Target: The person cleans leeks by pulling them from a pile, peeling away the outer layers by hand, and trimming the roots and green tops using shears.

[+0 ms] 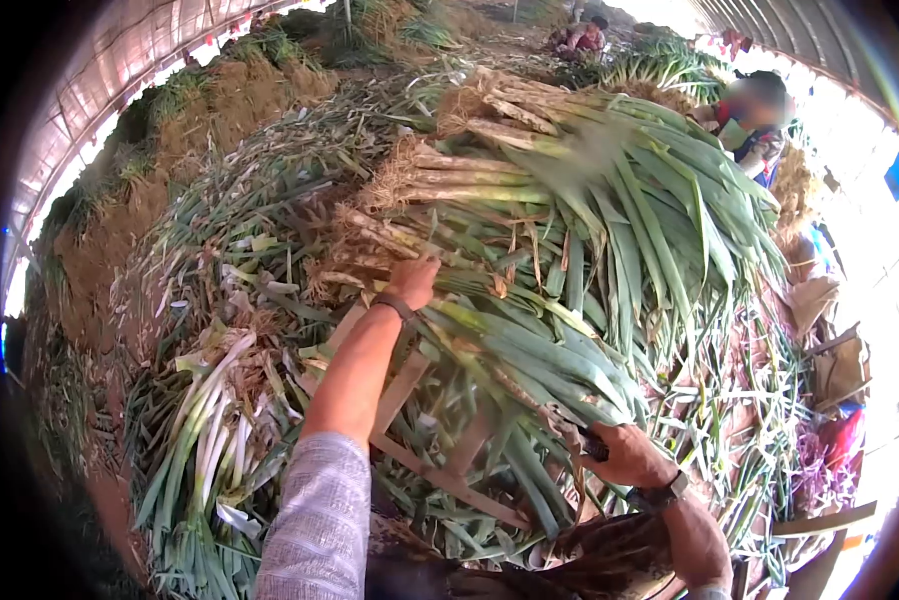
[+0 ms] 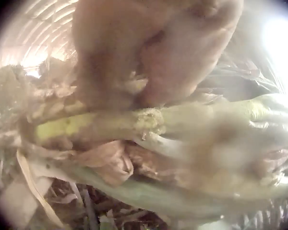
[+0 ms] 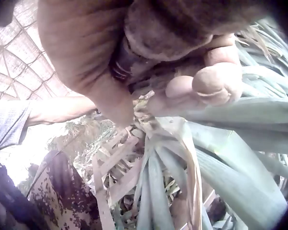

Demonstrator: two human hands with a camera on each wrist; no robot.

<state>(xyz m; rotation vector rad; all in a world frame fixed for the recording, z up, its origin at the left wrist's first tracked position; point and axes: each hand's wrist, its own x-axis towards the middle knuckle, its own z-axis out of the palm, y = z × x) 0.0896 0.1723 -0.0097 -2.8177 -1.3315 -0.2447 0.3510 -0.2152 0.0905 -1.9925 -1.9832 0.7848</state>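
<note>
Long leeks with brown roots lie in a heap in front of me. My left hand (image 1: 413,282) grips a leek stalk (image 2: 177,117) near the root end. In the left wrist view its thumb and fingers press down on the yellowish-green stalk, beside a dry brown leaf (image 2: 110,163). Lower right, my right hand (image 1: 632,456) holds a tool by its dark handle (image 3: 127,62). The tool's kind cannot be told; its greyish front part (image 1: 562,420) overlaps the leek leaves. Broad green leaves (image 3: 230,153) hang right under the right hand's curled fingers.
A wooden frame (image 1: 400,395) stands below my left arm. Loose leeks with white stalks (image 1: 225,425) lie at the left, among trimmed leaves. One person (image 1: 755,115) is at the upper right, another (image 1: 582,40) farther back. Cardboard (image 1: 842,370) lies at the right edge.
</note>
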